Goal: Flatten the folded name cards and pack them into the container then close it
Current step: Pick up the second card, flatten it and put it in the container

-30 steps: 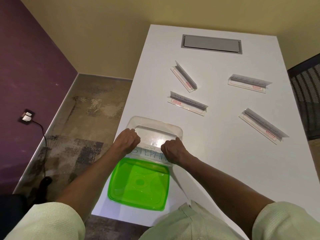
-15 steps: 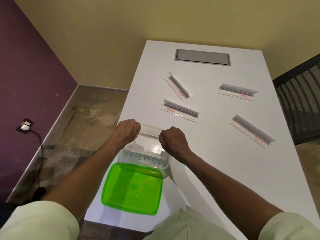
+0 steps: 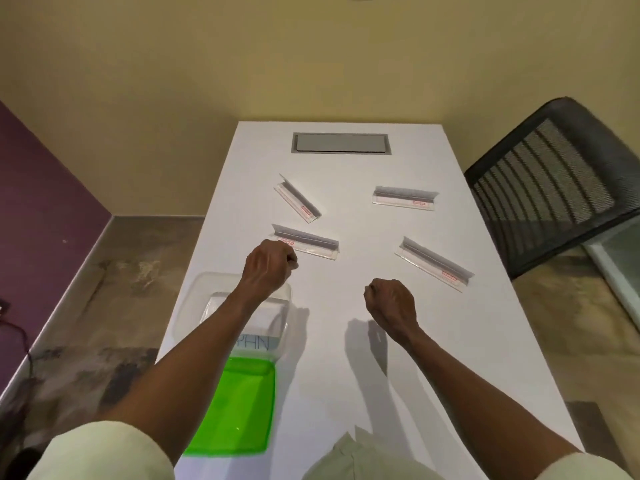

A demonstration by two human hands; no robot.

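A clear plastic container (image 3: 194, 299) sits at the table's left edge with a flattened name card (image 3: 258, 341) lying inside, blue letters showing. Its green lid (image 3: 239, 407) lies just in front of it. Several folded name cards stand further out: one (image 3: 311, 242) right beyond my left hand, one (image 3: 298, 199) behind it, one (image 3: 403, 197) at the far right, one (image 3: 434, 263) at the right. My left hand (image 3: 270, 268) hovers over the container's far edge, fingers curled, empty. My right hand (image 3: 389, 303) is a loose fist above bare table, empty.
The white table (image 3: 346, 341) has a grey cable hatch (image 3: 341, 143) at its far end. A black mesh chair (image 3: 554, 188) stands at the right. A yellow wall lies beyond; floor drops off at the left edge.
Both hands have let go of the card, which now lies in the container. They lifted and moved forward; the right hand swung out to the right. The camera tilted upward.
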